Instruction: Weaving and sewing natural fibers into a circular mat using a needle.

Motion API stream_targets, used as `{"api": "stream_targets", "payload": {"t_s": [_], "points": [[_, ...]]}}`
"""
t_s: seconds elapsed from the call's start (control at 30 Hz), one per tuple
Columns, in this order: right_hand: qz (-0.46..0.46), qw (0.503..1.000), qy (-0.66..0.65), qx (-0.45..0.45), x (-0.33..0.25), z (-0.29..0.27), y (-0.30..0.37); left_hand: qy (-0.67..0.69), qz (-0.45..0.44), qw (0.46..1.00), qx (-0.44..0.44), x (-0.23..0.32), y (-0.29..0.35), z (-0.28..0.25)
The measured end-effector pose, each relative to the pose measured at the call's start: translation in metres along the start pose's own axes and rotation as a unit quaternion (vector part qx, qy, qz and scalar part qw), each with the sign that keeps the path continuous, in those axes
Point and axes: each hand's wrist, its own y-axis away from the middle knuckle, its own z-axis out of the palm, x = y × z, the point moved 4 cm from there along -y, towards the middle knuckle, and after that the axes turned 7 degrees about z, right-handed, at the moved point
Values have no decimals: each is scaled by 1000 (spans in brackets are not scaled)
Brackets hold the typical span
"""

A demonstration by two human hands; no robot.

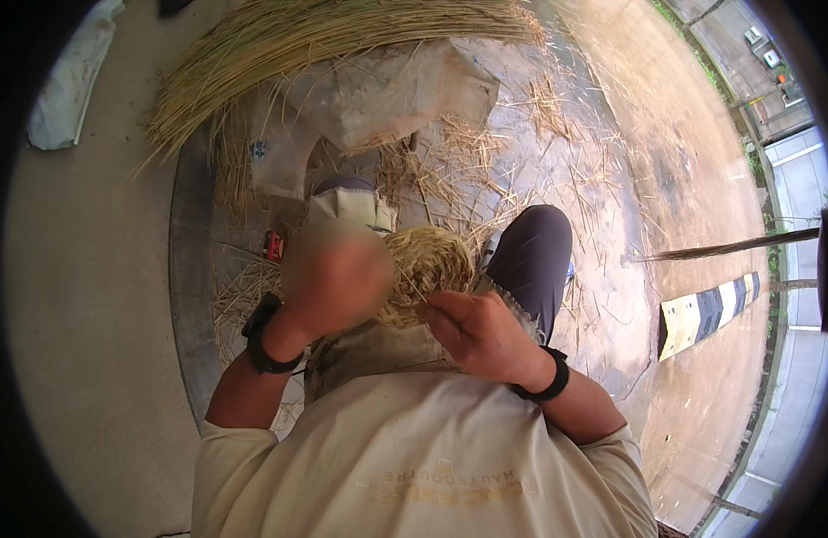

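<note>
Between my knees sits a round, coiled piece of woven straw (432, 260). My left hand (338, 269) is at its left side, but a blur covers the fingers, so their pose and anything in them are hidden. At the near right edge of the weave my right hand (486, 332) is closed, thumb and fingers pinching a thin straw strand (420, 292) that slants up over the coil. A pale cloth (369, 345) lies across my lap under the straw work.
A large bundle of long straw stalks (342, 36) lies at the far side beside a crumpled plastic sheet (405, 94). Loose straw bits (450, 170) litter the ground. A small red object (272, 245) lies at left, a white sack (73, 90) far left, a striped barrier (708, 316) right.
</note>
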Motion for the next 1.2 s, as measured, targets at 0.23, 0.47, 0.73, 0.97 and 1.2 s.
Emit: {"api": "stream_targets", "payload": {"t_s": [0.23,0.47,0.73,0.97,1.2], "points": [[11,999,-49,-1,3,0,0,-68,30,997,16,4,0,5],[100,987,-121,-45,12,6,-29,-140,45,989,27,9,5,23],[89,985,-133,-67,17,-2,-17,-150,70,986,15,2,0,15],[-27,992,92,76,-5,-25,-16,-188,139,972,-31,12,-3,20],[-56,977,206,5,15,-27,-61,-216,209,949,-93,26,-6,37]]}}
